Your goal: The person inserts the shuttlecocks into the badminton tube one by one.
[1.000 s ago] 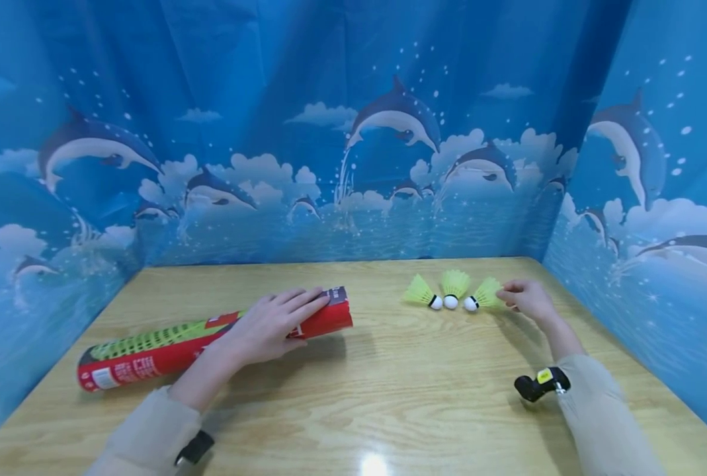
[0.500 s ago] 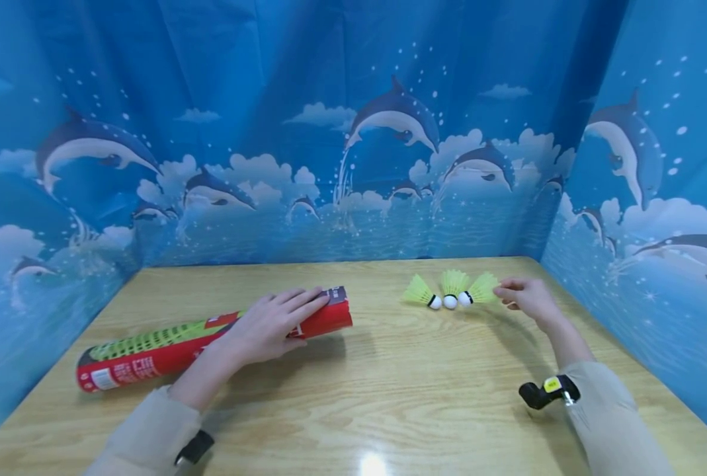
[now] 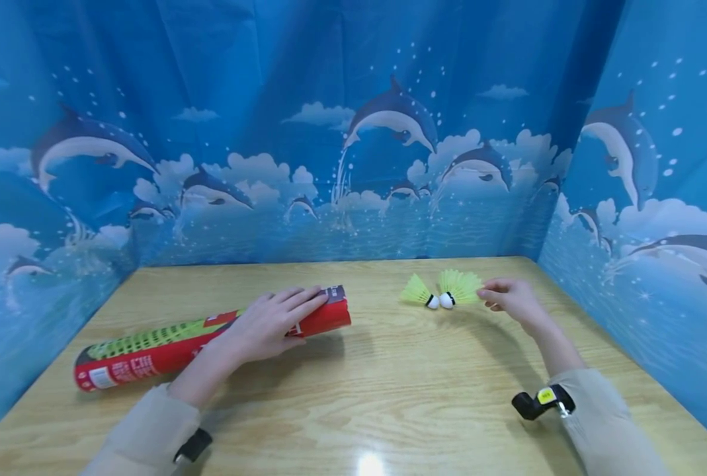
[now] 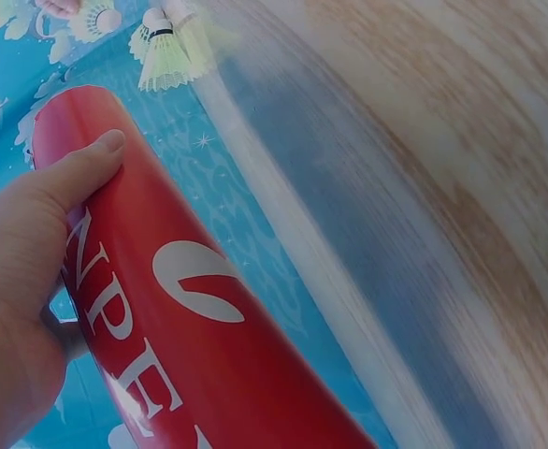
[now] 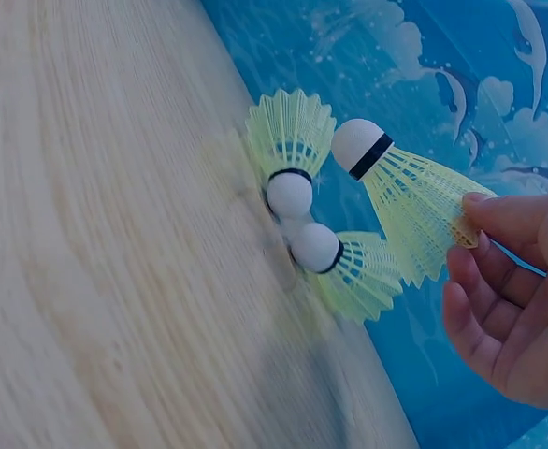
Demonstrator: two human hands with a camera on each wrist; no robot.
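My left hand [image 3: 264, 325] grips a red and green shuttlecock tube [image 3: 163, 344] near its right end, thumb [image 4: 92, 168] along the near side. A shadow under that end suggests it is raised off the table. At the back right, my right hand [image 3: 516, 303] pinches a yellow-green shuttlecock [image 5: 419, 210] by its skirt rim, white cork pointing left. In the right wrist view this shuttlecock hangs clear of two others. One shuttlecock [image 5: 293, 145] lies with its cork close to the second one's [image 5: 358, 271]. The head view shows the held shuttlecock overlapping the middle one.
The wooden table [image 3: 365, 390] is bounded by a blue dolphin-print curtain [image 3: 282, 218] at the back and sides. Black wrist cameras are strapped to both sleeves [image 3: 603, 410]. A bright light reflection shows near the front edge.
My right hand has moved left with the pinched shuttlecock, which now overlaps the middle one in the head view. The left hand and tube have barely changed.
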